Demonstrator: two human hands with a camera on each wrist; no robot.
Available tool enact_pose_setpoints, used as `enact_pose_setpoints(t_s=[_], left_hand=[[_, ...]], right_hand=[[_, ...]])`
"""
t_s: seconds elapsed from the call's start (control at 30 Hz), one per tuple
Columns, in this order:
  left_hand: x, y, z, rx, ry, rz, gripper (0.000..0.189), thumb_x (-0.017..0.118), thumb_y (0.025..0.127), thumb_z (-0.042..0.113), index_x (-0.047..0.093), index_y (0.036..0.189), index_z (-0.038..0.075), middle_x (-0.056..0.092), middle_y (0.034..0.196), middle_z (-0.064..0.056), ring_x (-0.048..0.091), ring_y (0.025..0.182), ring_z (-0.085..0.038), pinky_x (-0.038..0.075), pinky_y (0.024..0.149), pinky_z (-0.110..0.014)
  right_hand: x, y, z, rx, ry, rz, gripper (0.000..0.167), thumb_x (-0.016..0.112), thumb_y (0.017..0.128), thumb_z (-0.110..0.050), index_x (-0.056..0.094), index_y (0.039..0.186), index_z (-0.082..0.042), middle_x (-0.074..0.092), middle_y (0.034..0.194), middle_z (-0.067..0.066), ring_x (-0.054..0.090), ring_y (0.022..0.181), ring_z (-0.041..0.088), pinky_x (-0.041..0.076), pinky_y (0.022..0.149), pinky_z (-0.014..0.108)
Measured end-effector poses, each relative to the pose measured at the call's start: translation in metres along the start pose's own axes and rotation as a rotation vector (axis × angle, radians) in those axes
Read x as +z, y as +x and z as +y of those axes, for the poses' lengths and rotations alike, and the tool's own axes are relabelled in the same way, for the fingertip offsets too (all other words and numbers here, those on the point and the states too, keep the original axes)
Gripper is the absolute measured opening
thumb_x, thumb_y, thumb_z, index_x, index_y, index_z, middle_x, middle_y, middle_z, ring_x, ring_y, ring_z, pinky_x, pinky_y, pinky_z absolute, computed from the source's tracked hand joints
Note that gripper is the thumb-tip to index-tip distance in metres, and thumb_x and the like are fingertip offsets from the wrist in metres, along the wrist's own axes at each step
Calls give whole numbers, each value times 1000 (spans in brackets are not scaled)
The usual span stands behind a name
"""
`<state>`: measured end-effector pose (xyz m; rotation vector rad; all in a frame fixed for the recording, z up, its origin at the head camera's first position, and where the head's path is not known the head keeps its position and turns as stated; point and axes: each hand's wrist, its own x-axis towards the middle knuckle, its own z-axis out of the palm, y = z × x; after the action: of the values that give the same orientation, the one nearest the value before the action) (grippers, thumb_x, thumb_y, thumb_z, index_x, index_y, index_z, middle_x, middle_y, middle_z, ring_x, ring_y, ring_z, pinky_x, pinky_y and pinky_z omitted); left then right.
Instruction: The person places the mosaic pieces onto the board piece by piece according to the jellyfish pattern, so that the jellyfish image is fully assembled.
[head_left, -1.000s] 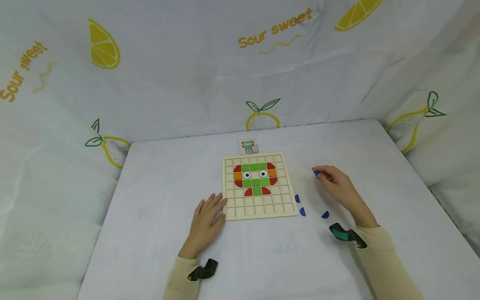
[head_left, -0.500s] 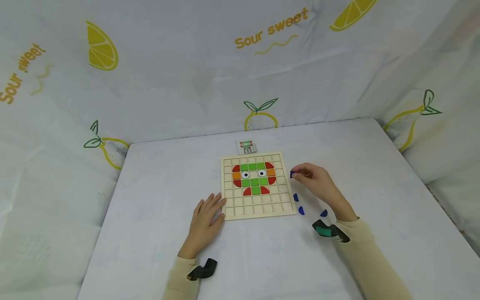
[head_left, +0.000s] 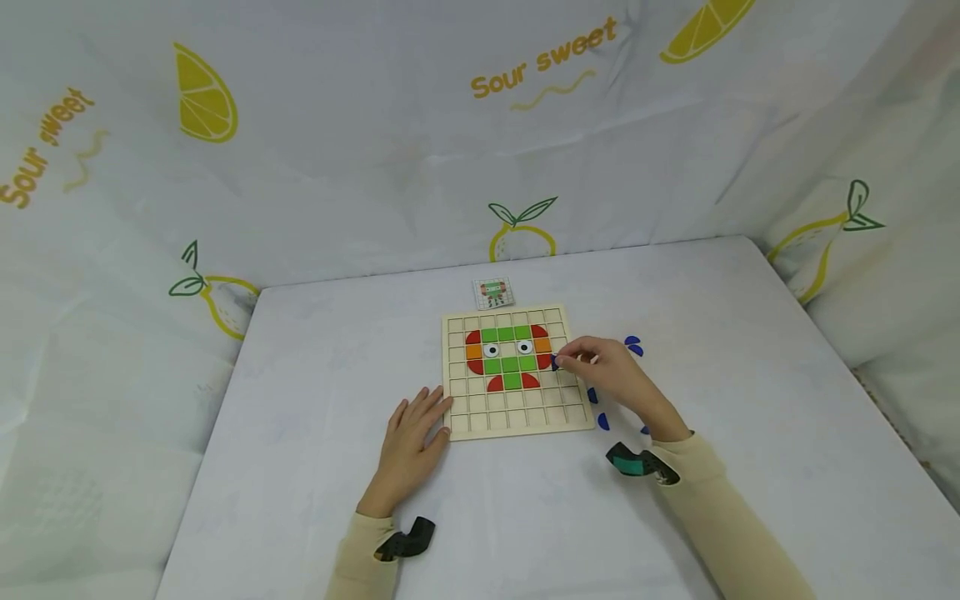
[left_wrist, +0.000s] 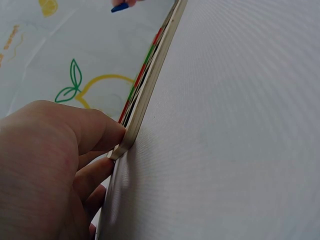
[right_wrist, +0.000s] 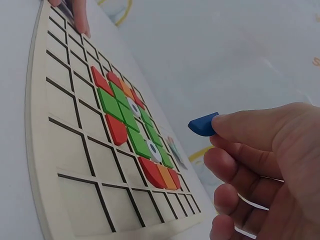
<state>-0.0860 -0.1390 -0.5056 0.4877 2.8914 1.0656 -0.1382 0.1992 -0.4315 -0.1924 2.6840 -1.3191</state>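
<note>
A pale wooden grid board lies on the table, with green, red and orange tiles and two white eye tiles set in its cells. My right hand pinches a blue half-round tile between thumb and forefinger. In the head view this tile is over the right part of the board; in the right wrist view it is held above the grid. My left hand rests on the table and touches the board's lower left side. In the left wrist view, that hand's thumb and a finger touch the board's corner.
Two blue half-round tiles lie right of the board. Others lie near its lower right edge, one partly hidden by the right wrist. A small picture card lies behind the board. A lemon-print cloth hangs behind the table.
My right hand has carried the blue half-round tile leftward from beside the board to over its right part. Two blue tiles behind it have come into view. The left hand stays put.
</note>
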Motion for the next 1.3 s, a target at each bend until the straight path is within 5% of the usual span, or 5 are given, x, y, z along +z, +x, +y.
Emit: enact_pose_setpoints(t_s=[0.4, 0.93, 1.3], left_hand=[[0, 1, 0, 5, 7, -4, 47, 61, 99, 19, 56, 146, 16, 45, 160, -3, 31, 154, -28, 13, 126, -53], [0, 0, 0, 0, -4, -8, 47, 60, 99, 19, 56, 146, 16, 44, 160, -3, 30, 155, -27, 12, 127, -52], [-1, 1, 0, 0, 6, -7, 47, 60, 99, 19, 56, 146, 16, 45, 160, -3, 31, 154, -27, 13, 126, -52]], right_hand=[[25, 9, -4, 138, -36, -117, 15, 67, 97, -24, 73, 95, -11, 61, 86, 4, 52, 81, 20, 41, 63, 27], [39, 8, -13, 180, -115, -205, 17, 66, 95, -22, 75, 91, -8, 71, 92, 4, 56, 80, 18, 42, 61, 27], [46, 9, -18, 191, -224, -217, 16, 66, 92, -23, 71, 82, -11, 64, 76, 1, 56, 69, 17, 40, 56, 26]])
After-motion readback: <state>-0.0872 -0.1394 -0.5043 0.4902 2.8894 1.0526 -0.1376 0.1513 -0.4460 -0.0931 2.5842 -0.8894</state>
